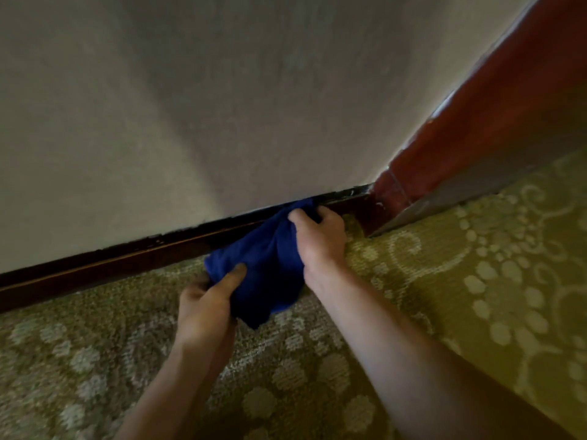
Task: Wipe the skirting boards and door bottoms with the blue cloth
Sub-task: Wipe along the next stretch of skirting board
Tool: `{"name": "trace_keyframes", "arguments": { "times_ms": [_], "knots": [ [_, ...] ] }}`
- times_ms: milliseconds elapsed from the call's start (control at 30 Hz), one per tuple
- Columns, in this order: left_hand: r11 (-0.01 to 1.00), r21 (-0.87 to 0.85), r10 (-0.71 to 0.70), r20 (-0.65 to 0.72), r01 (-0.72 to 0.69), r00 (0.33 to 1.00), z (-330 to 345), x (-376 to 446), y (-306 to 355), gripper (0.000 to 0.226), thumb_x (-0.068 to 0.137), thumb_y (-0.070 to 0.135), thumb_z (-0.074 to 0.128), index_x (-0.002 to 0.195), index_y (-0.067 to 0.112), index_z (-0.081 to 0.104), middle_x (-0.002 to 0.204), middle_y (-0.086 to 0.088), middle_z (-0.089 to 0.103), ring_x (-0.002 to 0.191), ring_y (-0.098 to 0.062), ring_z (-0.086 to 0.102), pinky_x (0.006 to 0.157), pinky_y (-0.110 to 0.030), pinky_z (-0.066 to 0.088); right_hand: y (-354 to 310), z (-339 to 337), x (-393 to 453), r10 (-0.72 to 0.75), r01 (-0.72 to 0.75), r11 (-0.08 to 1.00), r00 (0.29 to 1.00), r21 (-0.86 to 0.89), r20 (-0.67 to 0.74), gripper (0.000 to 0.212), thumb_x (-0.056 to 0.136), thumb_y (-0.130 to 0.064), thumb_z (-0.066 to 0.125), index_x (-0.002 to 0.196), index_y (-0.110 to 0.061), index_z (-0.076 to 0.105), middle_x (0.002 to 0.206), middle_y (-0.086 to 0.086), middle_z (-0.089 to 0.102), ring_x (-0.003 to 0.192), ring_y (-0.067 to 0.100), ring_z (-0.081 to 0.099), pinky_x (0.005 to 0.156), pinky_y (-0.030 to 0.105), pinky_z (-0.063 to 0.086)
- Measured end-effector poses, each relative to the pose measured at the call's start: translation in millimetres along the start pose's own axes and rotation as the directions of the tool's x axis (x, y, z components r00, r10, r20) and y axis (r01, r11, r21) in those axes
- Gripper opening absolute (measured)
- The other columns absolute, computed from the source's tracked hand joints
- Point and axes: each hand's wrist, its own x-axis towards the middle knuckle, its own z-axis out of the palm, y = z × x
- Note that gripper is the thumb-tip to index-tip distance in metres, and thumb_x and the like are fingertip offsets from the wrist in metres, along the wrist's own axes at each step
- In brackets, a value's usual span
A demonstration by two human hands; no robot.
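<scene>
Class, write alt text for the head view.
Two hands hold a blue cloth against a dark skirting board: the right hand grips its top, the left hand its lower edge. Patterned green carpet lies below.

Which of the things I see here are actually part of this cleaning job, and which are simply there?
Part of the job:
- crumpled blue cloth
- dark wooden skirting board
- left hand, pinching the cloth's near end
- right hand, gripping the cloth's far end against the board
- reddish-brown wooden door frame, possibly next

Simply there:
- beige textured wall
- green patterned carpet
</scene>
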Motion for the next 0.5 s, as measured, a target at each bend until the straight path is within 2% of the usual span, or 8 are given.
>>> {"name": "trace_keyframes", "arguments": {
  "times_ms": [67,133,167,200,267,333,400,500],
  "knots": [
    [0.999,-0.023,-0.028,0.014,0.028,1.000,14.3,-4.5,-1.5,0.019,0.091,0.006,0.066,0.107,-0.002,0.069,0.102,-0.013,0.077,0.093,-0.028,0.075,0.088,-0.044,0.056,0.9,-6.1,7.9,0.007,-0.006,1.000,0.999,0.030,-0.035,0.016,0.085,-0.024,0.066,0.096,-0.012,0.066,0.090,0.005,0.067,0.086,0.026,0.065,0.071,0.036,0.051],
    [0.998,-0.049,-0.031,-0.099,0.026,0.995,20.6,-2.8,0.0,0.002,0.090,0.005,0.067,0.092,0.004,0.068,0.085,-0.011,0.076,0.077,-0.025,0.076,0.077,-0.041,0.058,5.9,-0.3,3.5,0.030,-0.025,0.997,0.997,0.070,-0.075,0.024,0.087,-0.025,0.064,0.106,-0.010,0.063,0.102,0.006,0.067,0.096,0.026,0.064,0.082,0.039,0.053],
    [0.998,-0.054,-0.020,-0.181,0.010,0.983,21.4,-1.5,1.5,0.007,0.089,0.005,0.068,0.085,0.009,0.064,0.080,-0.010,0.073,0.071,-0.024,0.075,0.071,-0.040,0.058,8.5,4.5,0.1,0.023,-0.017,0.997,0.995,0.074,-0.093,0.023,0.087,-0.025,0.064,0.106,-0.012,0.062,0.105,0.005,0.066,0.099,0.026,0.063,0.088,0.041,0.053],
    [0.998,-0.062,-0.016,-0.227,0.002,0.974,22.0,0.0,2.6,0.011,0.089,0.007,0.069,0.083,0.012,0.061,0.080,-0.008,0.071,0.070,-0.024,0.073,0.068,-0.040,0.058,7.9,8.0,-4.3,0.003,0.001,0.999,0.995,0.045,-0.095,0.018,0.086,-0.026,0.064,0.100,-0.016,0.061,0.103,0.004,0.065,0.099,0.027,0.063,0.090,0.043,0.053],
    [0.994,-0.101,0.007,-0.222,-0.030,0.975,22.8,6.2,-2.3,0.007,0.090,0.011,0.068,0.095,0.013,0.065,0.091,-0.007,0.072,0.073,-0.023,0.074,0.063,-0.038,0.059,6.9,9.4,-8.0,-0.061,0.058,0.997,0.997,-0.047,-0.054,0.020,0.082,-0.032,0.064,0.097,-0.018,0.063,0.100,0.004,0.068,0.097,0.029,0.065,0.089,0.046,0.053],
    [0.995,-0.077,0.041,-0.189,-0.056,0.981,25.7,6.9,-11.8,0.014,0.090,0.015,0.069,0.104,0.013,0.069,0.096,-0.005,0.076,0.079,-0.020,0.076,0.066,-0.037,0.060,7.2,5.9,-6.8,-0.082,0.080,0.990,0.997,-0.118,-0.010,0.022,0.081,-0.034,0.065,0.096,-0.017,0.066,0.097,0.006,0.070,0.092,0.028,0.066,0.084,0.046,0.055],
    [0.996,-0.036,0.077,-0.112,-0.082,0.991,36.3,3.9,-16.1,0.007,0.091,0.015,0.068,0.097,0.016,0.071,0.089,-0.001,0.078,0.086,-0.021,0.076,0.079,-0.039,0.059,3.9,-4.0,2.9,-0.095,0.089,0.983,0.995,-0.160,-0.028,0.017,0.081,-0.031,0.067,0.088,-0.015,0.068,0.088,0.006,0.071,0.084,0.027,0.067,0.078,0.044,0.056],
    [0.997,-0.050,0.068,0.140,-0.062,0.988,55.6,-1.7,-20.4,0.019,0.092,0.008,0.063,0.109,0.014,0.070,0.104,-0.003,0.077,0.100,-0.021,0.073,0.093,-0.040,0.054,-5.1,-25.3,31.7,-0.049,0.025,0.993,0.977,-0.120,-0.207,0.032,0.069,-0.035,0.066,0.088,-0.009,0.070,0.089,0.014,0.073,0.084,0.034,0.069,0.076,0.049,0.058]
  ]
}}
